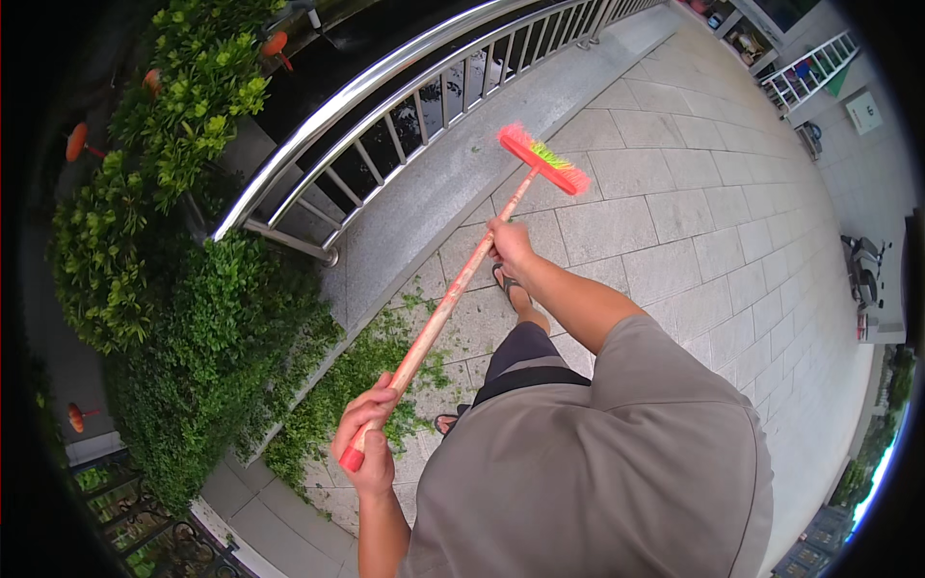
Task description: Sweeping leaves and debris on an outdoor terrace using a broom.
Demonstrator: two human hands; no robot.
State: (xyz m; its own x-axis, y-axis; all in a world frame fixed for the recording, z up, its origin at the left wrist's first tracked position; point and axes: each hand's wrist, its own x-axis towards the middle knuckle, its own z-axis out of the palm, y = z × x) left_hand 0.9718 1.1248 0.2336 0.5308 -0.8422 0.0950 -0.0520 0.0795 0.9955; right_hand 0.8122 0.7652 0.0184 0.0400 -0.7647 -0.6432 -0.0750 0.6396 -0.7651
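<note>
A push broom with a worn wooden handle [442, 312] and a red head [540, 165] with red and yellow-green bristles runs diagonally before me. My left hand [370, 433] grips the handle near its red end cap. Further along the handle, close to the broom head, my right hand [509, 243] is closed round it. The bristles point away from me, near the edge of the stone ledge; whether they touch the ground I cannot tell. Cut green leaves and twigs [325, 404] lie heaped on the paving beside the ledge, to the left of my feet in sandals.
A stainless steel railing [347, 94] stands on the grey stone ledge [405, 217], with dark water behind. Leafy shrubs [209, 339] border the left. Stone paving [694, 238] stretches right towards a white ladder [809, 72] and a parked scooter [863, 271] by the wall.
</note>
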